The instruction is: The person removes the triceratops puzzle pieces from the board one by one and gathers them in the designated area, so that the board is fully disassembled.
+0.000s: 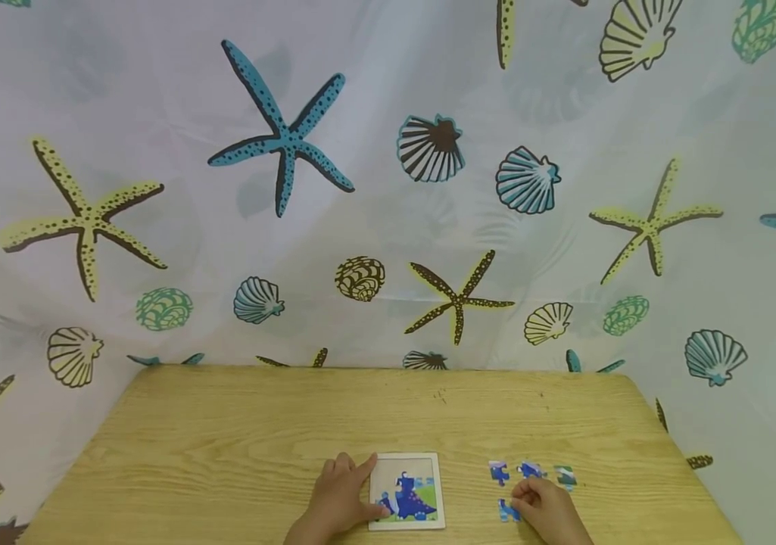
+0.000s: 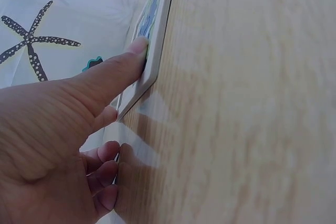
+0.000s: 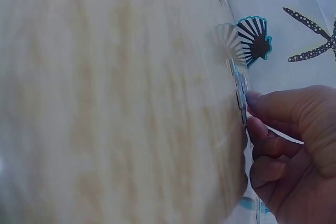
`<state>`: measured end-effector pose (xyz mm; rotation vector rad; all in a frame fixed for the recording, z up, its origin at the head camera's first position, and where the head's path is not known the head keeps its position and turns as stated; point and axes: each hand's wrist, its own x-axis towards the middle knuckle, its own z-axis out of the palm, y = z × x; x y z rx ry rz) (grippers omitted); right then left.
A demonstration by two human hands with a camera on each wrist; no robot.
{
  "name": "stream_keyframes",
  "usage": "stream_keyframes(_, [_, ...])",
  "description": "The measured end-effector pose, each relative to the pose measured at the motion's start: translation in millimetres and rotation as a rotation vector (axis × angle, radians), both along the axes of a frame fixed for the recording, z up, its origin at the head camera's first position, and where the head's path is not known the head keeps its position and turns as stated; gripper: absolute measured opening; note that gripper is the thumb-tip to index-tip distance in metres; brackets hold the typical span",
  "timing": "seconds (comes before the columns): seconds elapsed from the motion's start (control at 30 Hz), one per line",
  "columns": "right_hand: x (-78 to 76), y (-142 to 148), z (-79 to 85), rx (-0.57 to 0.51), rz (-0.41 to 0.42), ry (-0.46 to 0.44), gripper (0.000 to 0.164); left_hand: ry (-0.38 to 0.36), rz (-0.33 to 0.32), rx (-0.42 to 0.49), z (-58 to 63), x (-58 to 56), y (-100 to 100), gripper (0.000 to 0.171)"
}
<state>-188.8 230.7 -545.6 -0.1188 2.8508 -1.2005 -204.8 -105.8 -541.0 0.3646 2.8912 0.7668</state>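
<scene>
A square jigsaw tray with a white rim lies at the front middle of the table in the head view. Blue dinosaur pieces and some green fill its lower part; its upper part shows bare backing. My left hand spans the tray's left side, index finger by the upper corner. Its straight thumb presses over the rim in the left wrist view. To the right, my right hand has curled fingers, with thumb and forefinger pinching at the edge of a blue jigsaw piece.
Several loose jigsaw pieces lie beyond the right hand: a blue one, a purple-blue one and a green-grey one. The wooden table ends at a curtain printed with starfish and shells.
</scene>
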Motion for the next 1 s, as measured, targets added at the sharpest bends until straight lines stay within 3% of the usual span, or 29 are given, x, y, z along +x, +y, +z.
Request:
stream_keyframes(0.23, [-5.1,-7.4,6.6,-0.014,0.030,0.045,0.007,-0.008,0.002,-0.001,-1.0,-2.5,-0.4,0.088])
stream_keyframes(0.43, [-13.7,-40.9,23.1,-0.083,0.201,0.071,0.013,-0.016,0.009,0.000,-0.6,-2.2,0.0,0.089])
stream_keyframes(0.73, [-27.7,-106.2,23.1,-0.168,0.418,-0.070,0.027,-0.003,-0.012,0.019,-1.5,0.6,-0.1,0.087])
stream_keyframes(1.0, [-33.5,-128.4,14.6,-0.124,0.446,-0.121,0.042,0.010,-0.018,0.021,-1.9,-0.6,-2.1,0.087])
